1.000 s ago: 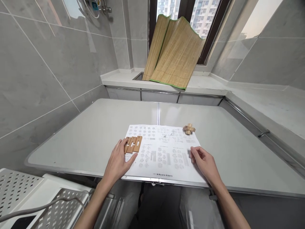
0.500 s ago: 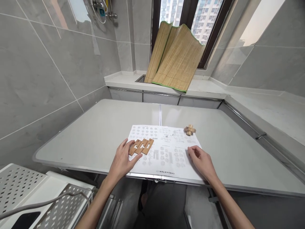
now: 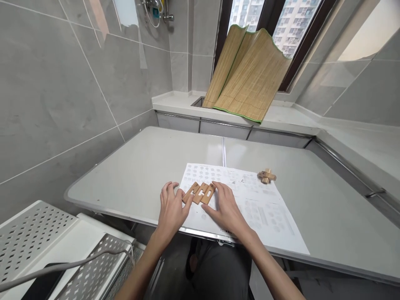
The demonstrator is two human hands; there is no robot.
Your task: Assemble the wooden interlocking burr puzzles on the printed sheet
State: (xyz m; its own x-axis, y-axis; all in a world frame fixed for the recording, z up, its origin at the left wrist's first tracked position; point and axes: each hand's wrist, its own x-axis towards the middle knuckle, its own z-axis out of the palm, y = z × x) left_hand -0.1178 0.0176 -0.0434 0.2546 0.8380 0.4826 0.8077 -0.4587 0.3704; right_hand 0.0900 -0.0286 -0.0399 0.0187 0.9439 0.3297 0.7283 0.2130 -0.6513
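Observation:
Three flat wooden puzzle pieces [image 3: 200, 194] with cut-out slots lie overlapped in a slanted row on a printed sheet [image 3: 256, 196]. My left hand [image 3: 171, 208] is at the row's left end, thumb and index finger closed on the left piece [image 3: 188, 194], other fingers curled. My right hand [image 3: 228, 207] is at the right end, with thumb at the lower edge and fingertips at the upper edge of the right piece [image 3: 208, 193]. A wooden cross-shaped interlocking puzzle [image 3: 266, 176] sits at the sheet's far right corner.
The sheet lies on a pale folding table [image 3: 150, 166] with a centre seam. A white perforated rack [image 3: 34, 233] with a grey cable [image 3: 62, 266] stands at the lower left. Behind, a bamboo mat [image 3: 253, 79] leans on the ledge by the window.
My right hand has moved left from the sheet's right side to the right wooden piece. My left hand stays at the pieces. The sheet has turned slightly, and the view has shifted left.

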